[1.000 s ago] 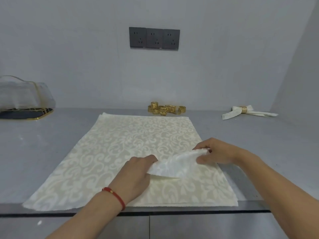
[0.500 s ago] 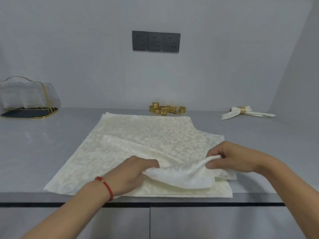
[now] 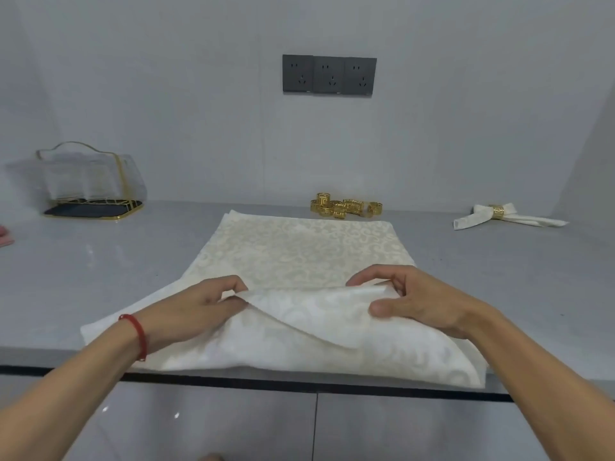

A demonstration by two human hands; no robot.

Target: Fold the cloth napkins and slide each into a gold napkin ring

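Observation:
A cream patterned cloth napkin [image 3: 299,251] lies on the grey counter [image 3: 100,267], its near part drawn up into a fold at the front edge. My left hand [image 3: 196,307], with a red bracelet on the wrist, pinches the fold's left end. My right hand [image 3: 416,301] pinches its right end, thumb on top of the cloth. Several gold napkin rings [image 3: 344,207] sit in a cluster just behind the napkin. A finished napkin in a gold ring [image 3: 499,216] lies at the back right.
A clear holder with gold trim and a dark base [image 3: 90,184] stands at the back left. Something pink [image 3: 5,237] shows at the far left edge. Three dark wall sockets [image 3: 329,74] sit above the rings. The counter's front edge runs under my wrists.
Both hands have drawn the pinched cloth toward me and spread apart, so a wide fold now lies along the napkin's near edge. The view has shifted closer and to the left.

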